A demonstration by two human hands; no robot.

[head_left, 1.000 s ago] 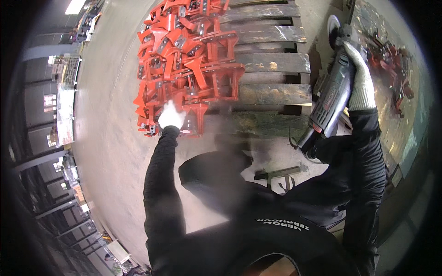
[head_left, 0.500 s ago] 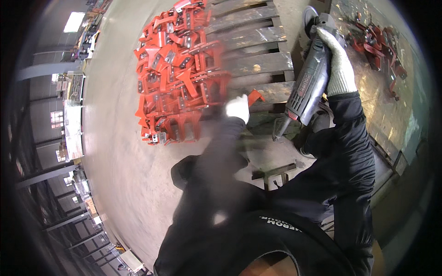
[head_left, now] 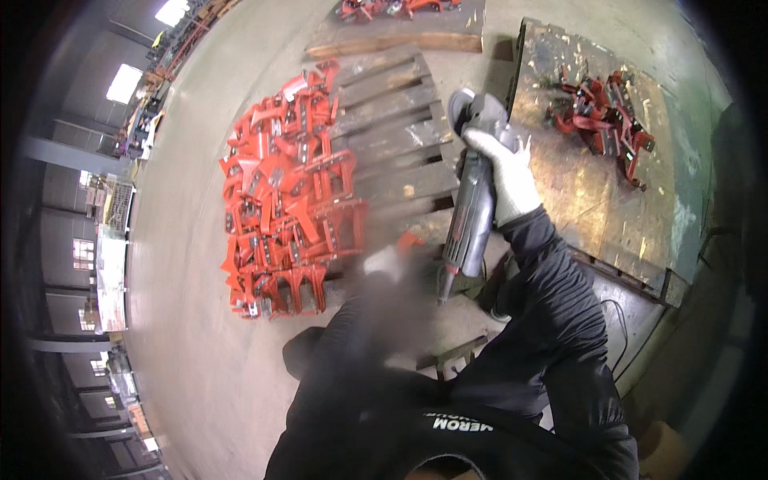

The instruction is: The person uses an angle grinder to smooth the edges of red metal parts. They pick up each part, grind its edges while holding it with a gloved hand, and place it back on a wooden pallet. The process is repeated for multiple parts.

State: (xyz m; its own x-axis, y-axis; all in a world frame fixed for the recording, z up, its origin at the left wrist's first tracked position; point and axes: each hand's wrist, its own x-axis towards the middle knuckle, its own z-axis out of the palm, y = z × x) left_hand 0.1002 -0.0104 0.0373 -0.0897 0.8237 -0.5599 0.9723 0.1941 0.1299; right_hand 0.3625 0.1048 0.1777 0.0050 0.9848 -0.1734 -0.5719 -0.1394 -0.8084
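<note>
My right hand [head_left: 512,176], in a white glove, is wrapped around the head end of a dark angle grinder [head_left: 470,220]. The grinder's disc [head_left: 462,110] points away from me, and its cord end hangs toward my body. Motion blurs my gloved left hand [head_left: 384,262], but a small red metal bracket [head_left: 410,242] sticks out from its fingers. That hand is beside the near right side of a pile of red metal brackets [head_left: 284,192], over the near end of a slatted pallet [head_left: 392,120].
On the right stands a wooden-topped table [head_left: 576,204] with a heap of red brackets [head_left: 604,124]. Another board [head_left: 400,32] at the far side carries more red parts. A thin black cable [head_left: 622,332] hangs by my right arm. Concrete floor [head_left: 184,240] stretches to the left.
My view has shifted, so the pile and pallet sit lower and the far board shows. The grinder stays in my right hand, now nearer the pile. The red bracket stays at my left hand.
</note>
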